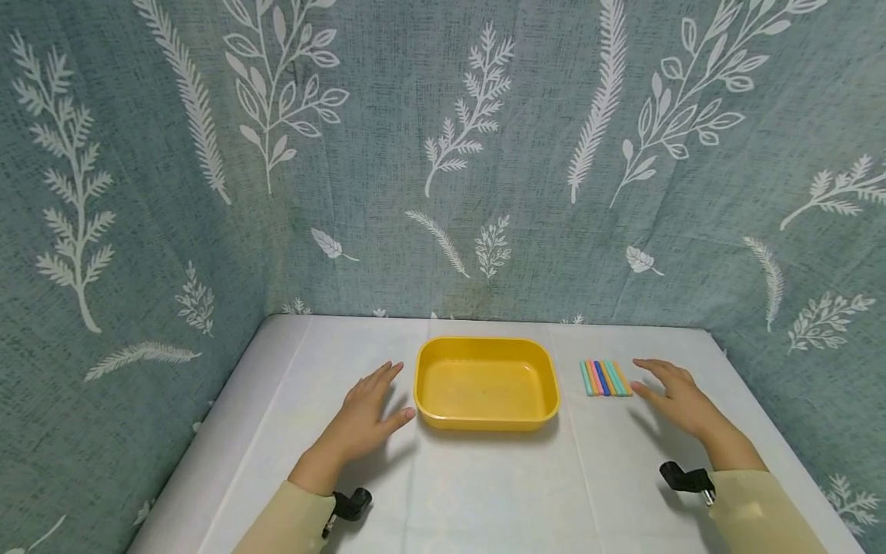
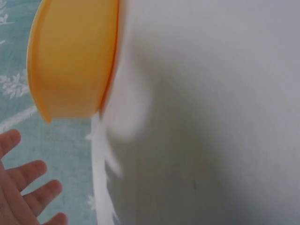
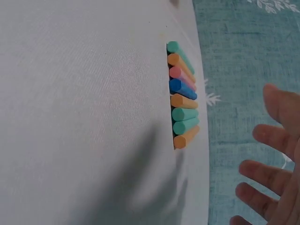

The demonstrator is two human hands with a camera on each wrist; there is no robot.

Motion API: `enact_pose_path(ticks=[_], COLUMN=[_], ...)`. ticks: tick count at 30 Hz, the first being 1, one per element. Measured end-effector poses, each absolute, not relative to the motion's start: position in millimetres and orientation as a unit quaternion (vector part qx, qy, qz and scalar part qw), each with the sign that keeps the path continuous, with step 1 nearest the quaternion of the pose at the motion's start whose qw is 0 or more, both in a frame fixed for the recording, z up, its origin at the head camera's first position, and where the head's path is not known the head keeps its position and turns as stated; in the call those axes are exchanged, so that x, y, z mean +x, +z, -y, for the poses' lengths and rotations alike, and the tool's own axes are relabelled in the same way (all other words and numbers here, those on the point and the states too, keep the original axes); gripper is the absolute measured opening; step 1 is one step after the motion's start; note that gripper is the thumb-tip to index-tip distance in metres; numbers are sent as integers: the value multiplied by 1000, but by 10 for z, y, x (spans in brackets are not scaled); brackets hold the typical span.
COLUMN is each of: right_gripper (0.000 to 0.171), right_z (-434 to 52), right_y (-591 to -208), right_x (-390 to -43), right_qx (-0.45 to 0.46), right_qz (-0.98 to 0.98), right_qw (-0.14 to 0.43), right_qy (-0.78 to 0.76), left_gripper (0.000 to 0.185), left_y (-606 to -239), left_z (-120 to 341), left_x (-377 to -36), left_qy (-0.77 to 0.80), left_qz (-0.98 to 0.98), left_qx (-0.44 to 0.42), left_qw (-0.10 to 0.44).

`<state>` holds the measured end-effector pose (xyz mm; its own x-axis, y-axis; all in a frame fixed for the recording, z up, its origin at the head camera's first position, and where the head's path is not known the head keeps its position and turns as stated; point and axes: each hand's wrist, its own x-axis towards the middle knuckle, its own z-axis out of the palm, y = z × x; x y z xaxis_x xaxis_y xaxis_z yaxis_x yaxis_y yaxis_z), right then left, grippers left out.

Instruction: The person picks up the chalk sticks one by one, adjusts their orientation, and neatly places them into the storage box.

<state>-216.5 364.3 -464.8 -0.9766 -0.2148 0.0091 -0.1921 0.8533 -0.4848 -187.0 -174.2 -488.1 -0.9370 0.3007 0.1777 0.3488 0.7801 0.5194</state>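
Left hand (image 1: 365, 415) flat, fingers spread, holding nothing, at 9 o'clock of yellow tray (image 1: 486, 350). Tray rectangular, rounded corners, glossy. Chalk sticks (image 1: 605, 378) at 3 o'clock of tray, apart from it: eight short cylinders side by side, green, orange, pink, blue. Right hand (image 1: 674, 396) spread, holding nothing, just beside sticks at 3 o'clock.
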Motion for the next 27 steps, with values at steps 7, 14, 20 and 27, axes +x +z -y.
enact_pose_path(ticks=[7, 14, 20, 27], right_gripper=[64, 63, 62, 62], right_z=[-3622, -3596, -3602, -3603], right_y=[-4677, -4671, -4701, -4720], right_x=[-2249, -2335, -2455, -2573], right_qx=[-105, -89, -76, -67], right_qz=[-958, -955, -953, -951], right_qw=[39, 59, 78, 98], right_qy=[-263, -276, -282, -286], left_gripper=[83, 78, 81, 80], left_y=[-4910, -4926, -5014, -5026], left_z=[1645, 1569, 1482, 1387], left_x=[-1904, -1915, -1966, -1991], left_qy=[-327, -410, -473, -516], left_qz=[932, 903, 874, 850], left_qx=[-159, -125, -106, -101], left_qw=[9, -20, -36, -32])
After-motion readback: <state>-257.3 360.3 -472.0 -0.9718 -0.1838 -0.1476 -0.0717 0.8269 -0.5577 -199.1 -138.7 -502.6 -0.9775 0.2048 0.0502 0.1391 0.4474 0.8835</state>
